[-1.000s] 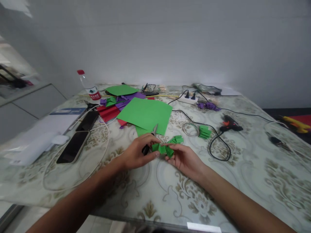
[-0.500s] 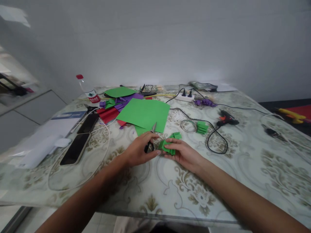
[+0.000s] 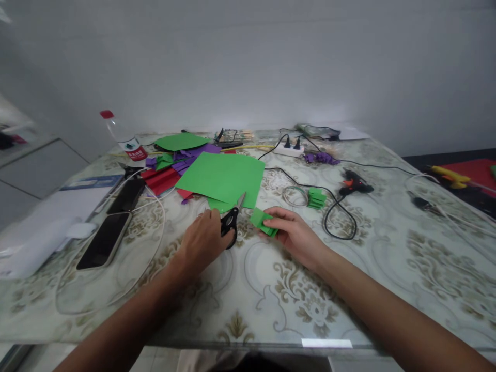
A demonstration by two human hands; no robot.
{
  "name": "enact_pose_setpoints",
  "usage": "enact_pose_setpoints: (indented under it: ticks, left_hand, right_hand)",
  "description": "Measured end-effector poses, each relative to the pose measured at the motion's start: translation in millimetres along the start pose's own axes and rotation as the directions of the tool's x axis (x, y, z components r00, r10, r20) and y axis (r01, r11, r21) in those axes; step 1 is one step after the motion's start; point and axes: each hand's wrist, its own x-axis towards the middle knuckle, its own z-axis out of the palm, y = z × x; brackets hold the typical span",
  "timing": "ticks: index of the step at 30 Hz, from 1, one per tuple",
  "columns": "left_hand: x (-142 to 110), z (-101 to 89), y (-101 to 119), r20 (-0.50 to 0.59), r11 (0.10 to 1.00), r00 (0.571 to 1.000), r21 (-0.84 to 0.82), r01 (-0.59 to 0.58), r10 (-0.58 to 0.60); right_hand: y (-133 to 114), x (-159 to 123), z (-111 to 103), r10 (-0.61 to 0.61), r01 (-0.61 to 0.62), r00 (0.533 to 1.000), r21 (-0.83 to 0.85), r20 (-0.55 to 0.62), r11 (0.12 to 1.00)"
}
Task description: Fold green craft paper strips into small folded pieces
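My left hand (image 3: 203, 235) is closed at the black handles of a pair of scissors (image 3: 229, 226), thumb against the near loop. The blades point away, toward the green sheets, and look slightly parted. Part of the handles is hidden behind the fingers. My right hand (image 3: 292, 232) pinches a small piece of folded green paper (image 3: 265, 222) between thumb and fingers, just right of the scissors. Beyond the hands lies a large green paper sheet (image 3: 225, 178) over another. A second pleated green paper piece (image 3: 316, 198) sits on the table beside a coiled pale cable (image 3: 294, 196).
A black glue gun (image 3: 354, 183) and its cord lie to the right, near a white power strip (image 3: 289, 149). Leftward are two dark phones (image 3: 104, 240), a white cable and a bottle (image 3: 129, 144). Red paper (image 3: 160, 180) and purple scraps (image 3: 189, 160) are piled behind.
My left hand has drawn left and curled its fingers at the scissors, leaving the green piece. The right hand keeps that piece, now turned and more compact. The view has shifted slightly.
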Motion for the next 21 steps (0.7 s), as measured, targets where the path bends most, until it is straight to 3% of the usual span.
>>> enact_pose_setpoints:
  ticks: [8, 13, 16, 19, 21]
  left_hand:
    - [9, -7.9, 5, 0.159, 0.998, 0.986, -0.033, 0.059, -0.053]
    - [13, -21.0, -8, 0.280, 0.954, 0.960, -0.294, 0.056, 0.030]
    - [12, -25.5, -10, 0.379, 0.837, 0.902, -0.546, 0.039, 0.206]
    - [9, -26.9, -7, 0.378, 0.717, 0.870, -0.696, 0.042, 0.316]
    - [6, -27.7, -7, 0.412, 0.577, 0.837, -0.804, 0.146, 0.361]
  right_hand:
    - [-7, 7, -7, -0.095, 0.095, 0.993, -0.008, -0.066, 0.995]
    - [-11, 12, -13, -0.117, 0.121, 0.984, 0.023, -0.135, 0.992]
    - [-14, 14, -16, -0.133, 0.141, 0.978, 0.038, -0.163, 0.989]
    - [-16, 15, -17, -0.157, 0.168, 0.970, 0.046, -0.186, 0.985]
    - [-17, 15, -18, -0.178, 0.192, 0.962, 0.049, -0.205, 0.980]
